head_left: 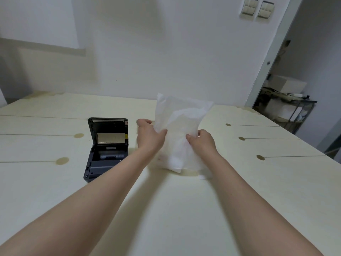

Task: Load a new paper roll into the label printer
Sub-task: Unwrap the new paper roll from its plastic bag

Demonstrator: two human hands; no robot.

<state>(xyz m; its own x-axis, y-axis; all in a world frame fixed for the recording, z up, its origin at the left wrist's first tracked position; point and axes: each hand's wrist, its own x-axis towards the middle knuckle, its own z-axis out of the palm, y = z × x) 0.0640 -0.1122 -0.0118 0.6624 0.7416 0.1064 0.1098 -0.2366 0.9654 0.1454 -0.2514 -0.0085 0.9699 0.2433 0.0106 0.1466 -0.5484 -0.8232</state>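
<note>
A black label printer [106, 148] stands on the table left of centre with its lid tipped up and its paper bay exposed. To its right, a white translucent bag [181, 130] stands upright on the table, with something pale dimly showing inside. My left hand [149, 134] grips the bag's left edge. My right hand [202, 141] pinches its right side at about mid height. What the bag holds is not clear through the plastic.
The cream table [184, 209] has thin dark lines and round brown marks such as the brown mark [62, 160]. A white wall stands behind it. At the far right an open doorway shows a metal shelf [287, 108] with boxes.
</note>
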